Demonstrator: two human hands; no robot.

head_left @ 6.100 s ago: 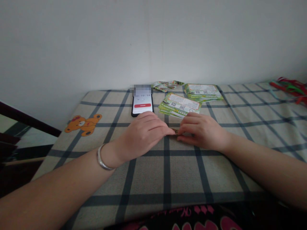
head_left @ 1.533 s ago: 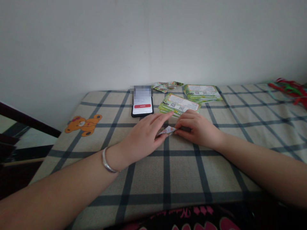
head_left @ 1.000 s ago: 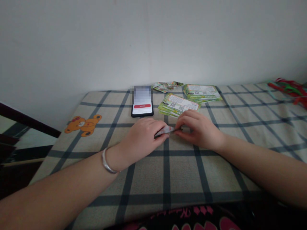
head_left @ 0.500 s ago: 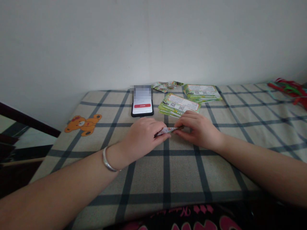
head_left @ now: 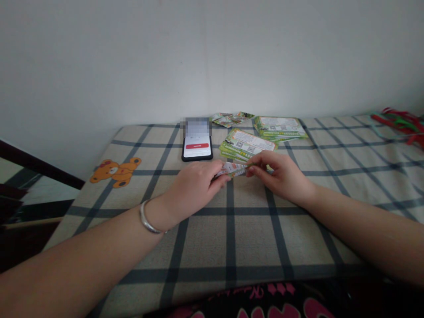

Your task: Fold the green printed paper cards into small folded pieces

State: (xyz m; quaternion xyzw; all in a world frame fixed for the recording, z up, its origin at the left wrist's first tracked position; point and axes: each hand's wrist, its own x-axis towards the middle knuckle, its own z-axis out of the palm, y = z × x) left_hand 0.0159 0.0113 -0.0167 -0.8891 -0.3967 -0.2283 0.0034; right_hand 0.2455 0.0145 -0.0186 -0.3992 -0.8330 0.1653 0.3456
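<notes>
A small folded piece of printed paper [head_left: 233, 168], white with green and reddish print, is held between my two hands just above the checked cloth. My left hand [head_left: 198, 181], with a silver bangle at the wrist, pinches its left end between thumb and fingers. At the other end, the thumb and fingers of my right hand [head_left: 280, 176] close on its right tip. Right behind my right hand lies a fanned stack of green-edged printed cards [head_left: 248, 143], partly covered by the fingers.
A phone [head_left: 197, 148] with a lit screen lies behind my left hand. Folded paper pieces [head_left: 232, 119] and a second card stack [head_left: 281, 127] lie near the wall. A bear cutout [head_left: 115, 172] is at left; red and green items [head_left: 400, 123] lie far right.
The folded paper has been raised slightly and tilted, so more of its printed face shows. My right hand has shifted a little to the right, and the gap between the hands has widened.
</notes>
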